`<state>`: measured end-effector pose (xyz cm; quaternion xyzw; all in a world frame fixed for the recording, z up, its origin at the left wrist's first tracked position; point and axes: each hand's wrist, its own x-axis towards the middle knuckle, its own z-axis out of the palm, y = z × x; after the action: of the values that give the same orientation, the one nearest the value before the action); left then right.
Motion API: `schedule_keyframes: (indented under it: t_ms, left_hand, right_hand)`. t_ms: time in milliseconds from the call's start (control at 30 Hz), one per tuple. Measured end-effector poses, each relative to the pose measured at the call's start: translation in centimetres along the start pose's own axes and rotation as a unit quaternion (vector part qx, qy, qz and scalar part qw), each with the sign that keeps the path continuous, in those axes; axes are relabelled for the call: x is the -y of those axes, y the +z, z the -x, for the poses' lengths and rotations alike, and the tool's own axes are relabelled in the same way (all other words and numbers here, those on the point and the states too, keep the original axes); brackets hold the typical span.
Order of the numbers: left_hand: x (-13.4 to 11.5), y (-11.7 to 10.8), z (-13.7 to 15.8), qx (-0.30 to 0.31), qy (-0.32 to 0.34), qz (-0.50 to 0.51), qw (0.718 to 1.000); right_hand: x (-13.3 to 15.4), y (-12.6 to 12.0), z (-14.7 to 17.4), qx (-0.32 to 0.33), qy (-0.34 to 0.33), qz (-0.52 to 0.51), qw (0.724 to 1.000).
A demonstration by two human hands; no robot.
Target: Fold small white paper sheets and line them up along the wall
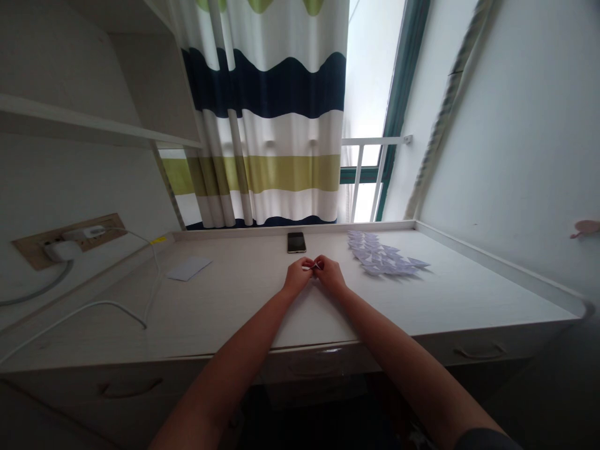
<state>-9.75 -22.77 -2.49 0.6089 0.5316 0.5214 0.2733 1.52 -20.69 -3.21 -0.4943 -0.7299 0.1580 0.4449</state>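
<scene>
My left hand (pixel 299 275) and my right hand (pixel 329 274) meet over the middle of the white desk (pixel 253 300). Both are closed, fingertips pinching a small folded piece of paper (pixel 315 266) between them. Most of that paper is hidden by the fingers. To the right of my hands lie several folded white paper pieces (pixel 382 256), pointed and set close together in rows. A flat stack of white paper (pixel 190 268) rests on the left part of the desk.
A dark phone (pixel 296 242) lies just beyond my hands. White cables (pixel 157 269) run from the wall socket (pixel 68 240) across the desk's left side. A raised rim (pixel 262 232) borders the back, below a striped curtain (pixel 285 134). Shelves (pixel 94 125) overhang the left.
</scene>
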Motion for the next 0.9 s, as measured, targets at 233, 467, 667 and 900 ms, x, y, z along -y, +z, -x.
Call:
schedule_keyframes:
  t_ms: [233, 467, 667, 900]
  left_hand:
    - [0.68, 0.11, -0.40, -0.006, -0.015, 0.044, 0.999]
    - [0.22, -0.28, 0.06, 0.003, -0.006, 0.050, 0.999]
    - [0.24, -0.49, -0.31, -0.014, -0.035, 0.144, 0.989]
    - [0.03, -0.64, -0.51, -0.038, -0.097, 0.239, 0.965]
  right_hand:
    - [0.31, -0.31, -0.10, -0.022, 0.004, 0.008, 1.000]
    - [0.28, -0.31, 0.02, -0.028, -0.005, -0.031, 0.999]
    - [0.16, -0.05, -0.20, -0.025, 0.002, -0.107, 0.994]
    - [-0.07, 0.11, -0.51, -0.007, -0.010, -0.182, 0.983]
